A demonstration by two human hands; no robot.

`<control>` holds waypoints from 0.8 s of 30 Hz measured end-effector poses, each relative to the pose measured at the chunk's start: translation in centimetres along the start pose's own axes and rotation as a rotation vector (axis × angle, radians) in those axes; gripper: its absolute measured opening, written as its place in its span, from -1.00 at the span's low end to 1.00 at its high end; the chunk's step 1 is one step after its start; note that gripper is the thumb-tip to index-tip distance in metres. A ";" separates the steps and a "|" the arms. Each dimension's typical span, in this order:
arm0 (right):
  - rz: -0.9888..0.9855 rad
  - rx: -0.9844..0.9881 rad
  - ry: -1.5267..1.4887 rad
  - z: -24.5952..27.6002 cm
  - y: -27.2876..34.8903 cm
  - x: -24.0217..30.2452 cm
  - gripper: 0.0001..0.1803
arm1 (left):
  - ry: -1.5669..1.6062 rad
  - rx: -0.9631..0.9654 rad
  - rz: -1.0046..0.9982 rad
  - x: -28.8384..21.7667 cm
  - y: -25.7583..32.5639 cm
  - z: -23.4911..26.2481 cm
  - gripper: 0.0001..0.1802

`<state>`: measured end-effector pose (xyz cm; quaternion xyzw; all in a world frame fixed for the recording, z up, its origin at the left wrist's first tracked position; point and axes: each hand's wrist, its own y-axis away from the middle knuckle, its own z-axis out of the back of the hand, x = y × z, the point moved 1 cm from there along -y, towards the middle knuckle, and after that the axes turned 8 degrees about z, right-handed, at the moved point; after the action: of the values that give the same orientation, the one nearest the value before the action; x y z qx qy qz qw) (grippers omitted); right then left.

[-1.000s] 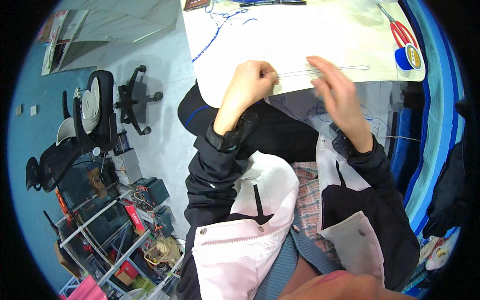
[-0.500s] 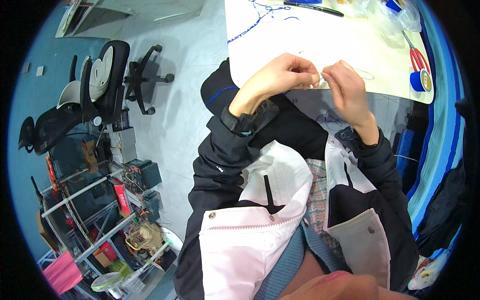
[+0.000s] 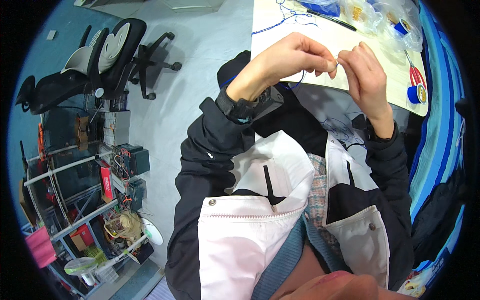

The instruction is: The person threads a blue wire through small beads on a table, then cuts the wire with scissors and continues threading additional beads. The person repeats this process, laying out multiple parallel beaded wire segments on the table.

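Over the table's near edge, my left hand (image 3: 305, 59) is closed in a pinch, thumb against forefinger. A blue cord (image 3: 301, 82) hangs just below its fingers. My right hand (image 3: 367, 72) is also pinched, its fingertips almost touching the left ones. Something tiny and pale lies between the two sets of fingertips, too small to name. At the far left of the table lies a knotted blue cord piece (image 3: 280, 24), near a black pen (image 3: 330, 20).
Red-handled scissors (image 3: 416, 75) and a blue spool (image 3: 416, 93) lie at the table's (image 3: 397, 95) right edge. Clear plastic bags (image 3: 385, 15) sit at the back. A black office chair (image 3: 102, 57) and a cluttered metal rack (image 3: 75, 170) stand to the left.
Both hands have risen slightly away from me, still pinched close together. The view has shifted, and more blue cord shows below my left hand. A thin loop beside my right hand no longer shows.
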<state>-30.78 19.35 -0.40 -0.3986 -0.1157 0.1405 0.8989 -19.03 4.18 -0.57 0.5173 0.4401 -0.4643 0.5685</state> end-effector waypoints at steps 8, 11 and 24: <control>0.100 -0.078 0.075 0.2 -2.9 -0.2 -0.90 | 0.135 -0.059 -0.092 -2.2 0.9 1.4 -0.84; 0.136 -0.103 0.161 0.2 -3.5 -0.6 -0.88 | 0.211 -0.052 -0.115 -2.7 0.4 1.5 -0.83; -0.468 -0.225 -0.556 -4.5 -1.2 4.7 -0.76 | 0.607 -0.056 0.001 -6.2 1.9 3.6 -0.85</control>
<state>-24.75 17.11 -1.99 -0.4042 -0.4576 0.0207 0.7917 -18.19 1.14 6.11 0.6165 0.6025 -0.2758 0.4252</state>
